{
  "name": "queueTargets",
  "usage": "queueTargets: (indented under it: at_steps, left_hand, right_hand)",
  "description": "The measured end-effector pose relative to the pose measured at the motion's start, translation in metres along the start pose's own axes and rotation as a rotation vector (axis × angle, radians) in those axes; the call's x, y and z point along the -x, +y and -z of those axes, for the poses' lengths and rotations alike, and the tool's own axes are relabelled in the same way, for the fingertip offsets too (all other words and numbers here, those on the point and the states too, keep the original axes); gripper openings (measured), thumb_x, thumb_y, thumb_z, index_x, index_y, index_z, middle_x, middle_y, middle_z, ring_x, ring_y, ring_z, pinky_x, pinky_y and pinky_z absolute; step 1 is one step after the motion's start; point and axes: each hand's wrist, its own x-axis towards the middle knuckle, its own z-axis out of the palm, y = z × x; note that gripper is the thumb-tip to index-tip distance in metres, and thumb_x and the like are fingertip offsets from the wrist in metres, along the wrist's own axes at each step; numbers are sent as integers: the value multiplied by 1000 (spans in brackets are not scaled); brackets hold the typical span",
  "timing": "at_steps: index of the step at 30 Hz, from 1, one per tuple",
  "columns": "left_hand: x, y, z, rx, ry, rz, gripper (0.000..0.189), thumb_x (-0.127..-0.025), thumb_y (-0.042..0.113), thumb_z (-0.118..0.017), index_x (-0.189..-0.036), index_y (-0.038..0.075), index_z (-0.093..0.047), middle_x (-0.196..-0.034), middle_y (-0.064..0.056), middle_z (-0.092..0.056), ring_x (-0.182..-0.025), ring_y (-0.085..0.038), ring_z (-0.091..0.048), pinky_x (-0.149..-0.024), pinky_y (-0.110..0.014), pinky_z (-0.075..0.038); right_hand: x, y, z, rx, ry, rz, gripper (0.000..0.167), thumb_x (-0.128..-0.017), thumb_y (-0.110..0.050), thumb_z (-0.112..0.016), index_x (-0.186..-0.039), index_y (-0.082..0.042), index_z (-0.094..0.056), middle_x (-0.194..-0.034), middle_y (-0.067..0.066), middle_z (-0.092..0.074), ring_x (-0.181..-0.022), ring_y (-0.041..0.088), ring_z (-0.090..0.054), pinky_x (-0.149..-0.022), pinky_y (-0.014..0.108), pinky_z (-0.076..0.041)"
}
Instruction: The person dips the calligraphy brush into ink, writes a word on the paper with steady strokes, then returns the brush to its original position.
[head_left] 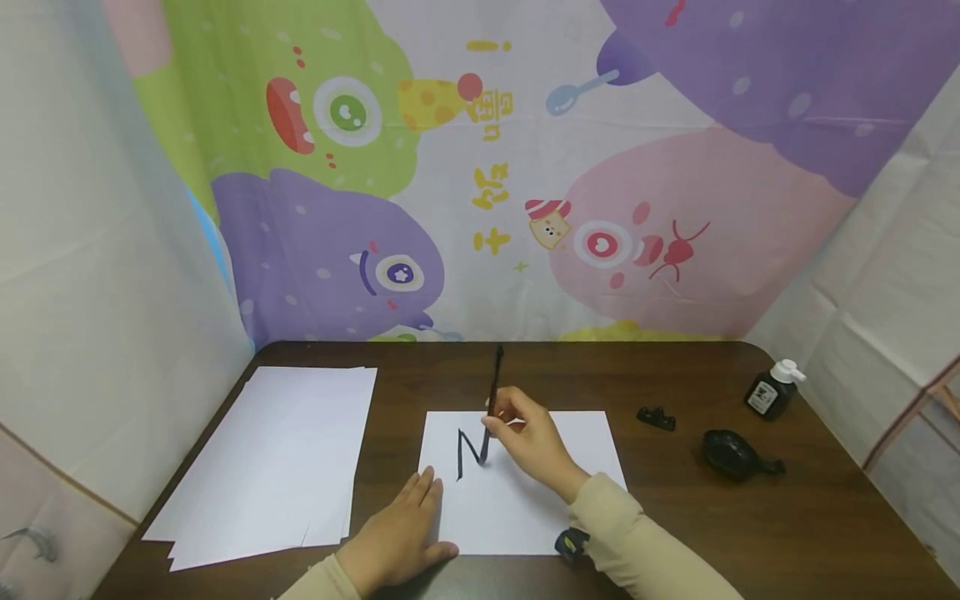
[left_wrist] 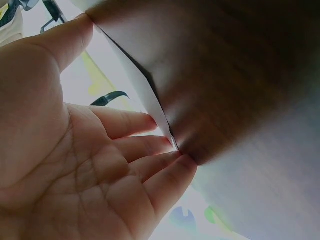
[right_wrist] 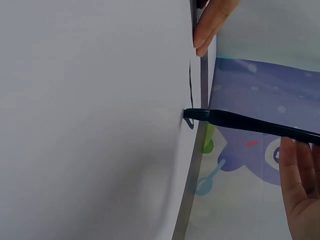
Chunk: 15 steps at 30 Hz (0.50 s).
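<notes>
In the head view, my right hand [head_left: 536,442] pinches a dark writing brush [head_left: 494,383] between thumb and fingers, and the handle stands nearly upright. The black brush tip [right_wrist: 196,114] touches a white sheet of paper [head_left: 517,517]. On this sheet are black strokes [head_left: 460,454]: an upright line and a slanting one that runs down to the tip. My left hand [head_left: 401,529] rests at the sheet's lower left, its fingers fairly straight on the paper's edge. From below, the left wrist view shows the palm and fingertips [left_wrist: 185,162] against the surface.
Left of the sheet lies a stack of white paper [head_left: 277,458]. To the right are a small black brush rest [head_left: 656,418], a black dish [head_left: 731,454] with a handle, and a black bottle [head_left: 768,396] with a white cap. A patterned curtain [head_left: 487,292] hangs behind the brown table [head_left: 697,533].
</notes>
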Motion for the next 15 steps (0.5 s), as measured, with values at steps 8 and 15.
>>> queueTargets:
  at_steps: [8,15]
  left_hand:
    - [-1,0,0,1,-8,5,90,-83,50,-71,-141,-11,-42,-152,-30,-35,-141,-46,-36,-110,-56,-38]
    - [-1,0,-1,0,5,4,90,-82,51,-71,-141,-11,-42,-152,-30,-36,-141,-45,-36,-110,-56,-39]
  right_hand:
    - [6,-2,1,8,-26,-12,17,-87,-4,-71,-102,-4,-61,-86,11,-64,-78,15,-66,-66,22,-58]
    - [11,-6,5,42,-59,-17,17,-89,-10,-71,-103,-11,-61,-88,6,-65,-82,15,-66,-68,22,-57]
